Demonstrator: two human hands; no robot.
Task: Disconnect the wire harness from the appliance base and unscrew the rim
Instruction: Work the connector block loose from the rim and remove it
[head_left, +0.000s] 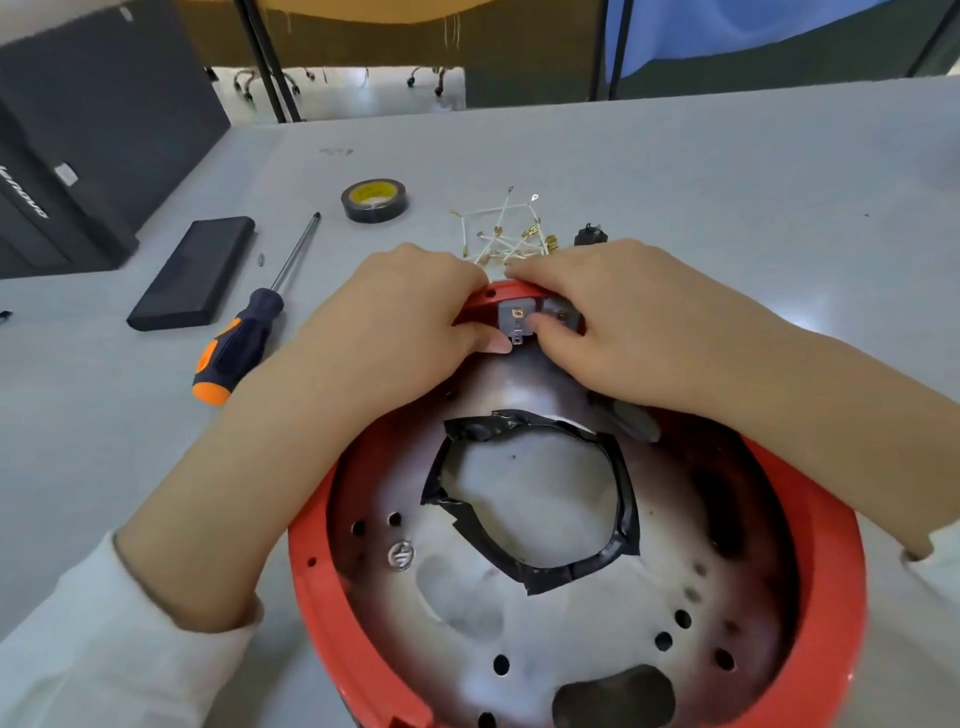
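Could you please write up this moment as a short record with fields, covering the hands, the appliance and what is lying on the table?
appliance: red-rimmed base, upside down on the grey table
left hand: grips the far rim, thumb by the grey switch block
right hand: fingers over the rim, thumb on the same block
wire harness: loose white wires on the table beyond the hands
screwdriver: lying left of the base, untouched
tape roll: black, beyond the screwdriver
black case: flat, far left
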